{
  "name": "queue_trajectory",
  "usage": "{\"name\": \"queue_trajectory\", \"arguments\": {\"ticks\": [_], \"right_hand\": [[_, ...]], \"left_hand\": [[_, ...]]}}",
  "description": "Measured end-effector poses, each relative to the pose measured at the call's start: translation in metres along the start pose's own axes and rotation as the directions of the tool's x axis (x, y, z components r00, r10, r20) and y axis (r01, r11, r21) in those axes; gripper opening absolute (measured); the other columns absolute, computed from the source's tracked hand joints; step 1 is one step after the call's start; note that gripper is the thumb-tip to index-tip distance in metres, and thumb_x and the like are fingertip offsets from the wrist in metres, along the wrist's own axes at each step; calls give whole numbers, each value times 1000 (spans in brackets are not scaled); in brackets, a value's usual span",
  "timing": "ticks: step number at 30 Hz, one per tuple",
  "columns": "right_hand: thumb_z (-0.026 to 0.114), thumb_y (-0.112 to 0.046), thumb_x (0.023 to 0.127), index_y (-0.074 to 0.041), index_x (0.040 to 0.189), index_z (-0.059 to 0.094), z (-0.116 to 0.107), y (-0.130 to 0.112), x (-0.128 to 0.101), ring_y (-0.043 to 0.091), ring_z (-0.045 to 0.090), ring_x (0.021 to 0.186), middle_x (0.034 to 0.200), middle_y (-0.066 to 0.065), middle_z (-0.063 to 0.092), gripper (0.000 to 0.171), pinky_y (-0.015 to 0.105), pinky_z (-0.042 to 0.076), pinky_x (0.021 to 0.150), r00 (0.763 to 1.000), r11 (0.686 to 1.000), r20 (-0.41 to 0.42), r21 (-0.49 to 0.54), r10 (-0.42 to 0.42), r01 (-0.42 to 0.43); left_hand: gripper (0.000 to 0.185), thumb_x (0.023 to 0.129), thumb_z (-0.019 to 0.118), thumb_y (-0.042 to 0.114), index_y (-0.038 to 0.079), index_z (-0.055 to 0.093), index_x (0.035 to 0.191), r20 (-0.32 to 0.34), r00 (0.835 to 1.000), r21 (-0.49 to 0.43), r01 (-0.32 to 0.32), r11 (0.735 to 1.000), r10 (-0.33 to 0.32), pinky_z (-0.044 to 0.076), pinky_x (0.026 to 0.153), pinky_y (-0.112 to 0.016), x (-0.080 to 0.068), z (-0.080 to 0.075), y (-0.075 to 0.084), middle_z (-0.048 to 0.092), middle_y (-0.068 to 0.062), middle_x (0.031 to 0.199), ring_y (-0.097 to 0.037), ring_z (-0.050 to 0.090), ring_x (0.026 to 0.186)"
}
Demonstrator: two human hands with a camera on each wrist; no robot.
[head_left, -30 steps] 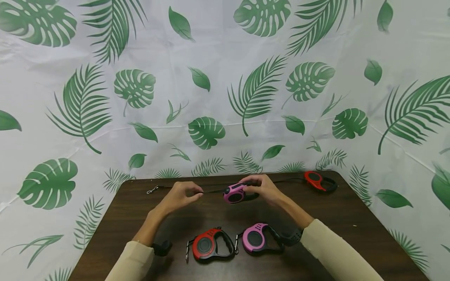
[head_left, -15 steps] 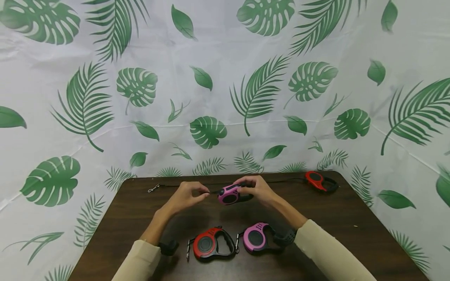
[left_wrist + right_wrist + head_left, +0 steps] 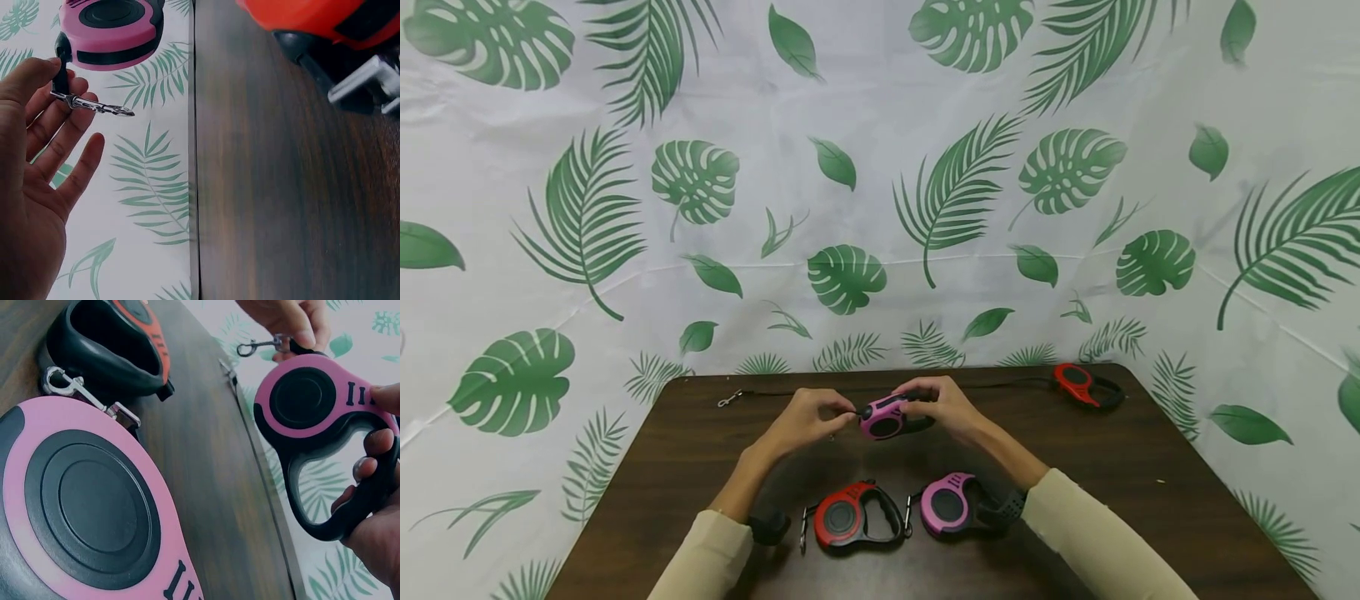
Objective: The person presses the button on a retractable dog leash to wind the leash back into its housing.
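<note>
The raised pink leash (image 3: 304, 397) is gripped by the right hand (image 3: 945, 407); its black strap (image 3: 60, 82) is pinched by the left hand (image 3: 805, 422)

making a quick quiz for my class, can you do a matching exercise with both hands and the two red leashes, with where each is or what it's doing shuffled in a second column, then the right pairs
Column one
1. left hand
2. right hand
3. far red leash
4. near red leash

Column two
A. at the far right corner of the table
B. gripping the raised pink leash
C. just left of the lower pink leash
D. pinching a strap beside its clip

Right pairs: 1-D, 2-B, 3-A, 4-C
</note>
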State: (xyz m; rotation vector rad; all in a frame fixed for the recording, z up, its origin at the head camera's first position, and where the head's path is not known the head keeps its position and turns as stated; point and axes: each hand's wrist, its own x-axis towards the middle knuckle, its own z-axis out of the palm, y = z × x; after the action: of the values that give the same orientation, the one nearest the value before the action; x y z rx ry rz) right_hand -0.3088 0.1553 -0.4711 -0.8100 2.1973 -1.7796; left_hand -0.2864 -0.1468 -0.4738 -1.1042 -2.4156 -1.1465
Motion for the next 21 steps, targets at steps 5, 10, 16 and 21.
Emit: {"name": "queue_trajectory", "arguments": {"ticks": [5, 10, 16, 21], "right_hand": [[75, -12, 97, -1, 123, 75, 2, -1, 0, 21, 67, 90, 114, 10, 75, 28, 31, 59, 75, 1000, 1000, -6, 8, -6, 7], [75, -12, 97, 1, 122, 75, 4, -1, 1, 20, 68, 90, 111, 9, 75, 28, 32, 60, 77, 1000, 1000, -25, 14, -15, 15], [76, -14, 98, 2, 124, 74, 7, -3, 4, 22, 74, 97, 117, 13, 74, 31, 47, 62, 88, 999, 999, -36, 33, -8, 9], [76, -14, 98, 0, 123, 75, 9, -1, 6, 22, 72, 101, 118, 13, 75, 29, 47, 58, 94, 998, 1000, -58, 26, 2, -1]], "left_hand": [[9, 92, 81, 0, 4, 80, 100, -15, 1000, -21, -2, 1000, 2, 61, 78, -31, 1, 5, 0, 79, -6, 95, -13, 74, 86], [9, 94, 80, 3, 3, 80, 102, -31, 999, -33, 4, 999, -6, 62, 78, -29, -1, 7, 0, 80, -7, 97, -15, 75, 87], [12, 95, 79, 4, 2, 80, 107, -57, 998, -28, 10, 1000, -12, 63, 79, -28, -1, 9, 0, 79, -9, 101, -20, 76, 90], [15, 97, 77, 6, 2, 80, 111, -51, 998, -40, 43, 998, -45, 63, 79, -27, -1, 9, 2, 79, -10, 102, -21, 77, 88]]}}
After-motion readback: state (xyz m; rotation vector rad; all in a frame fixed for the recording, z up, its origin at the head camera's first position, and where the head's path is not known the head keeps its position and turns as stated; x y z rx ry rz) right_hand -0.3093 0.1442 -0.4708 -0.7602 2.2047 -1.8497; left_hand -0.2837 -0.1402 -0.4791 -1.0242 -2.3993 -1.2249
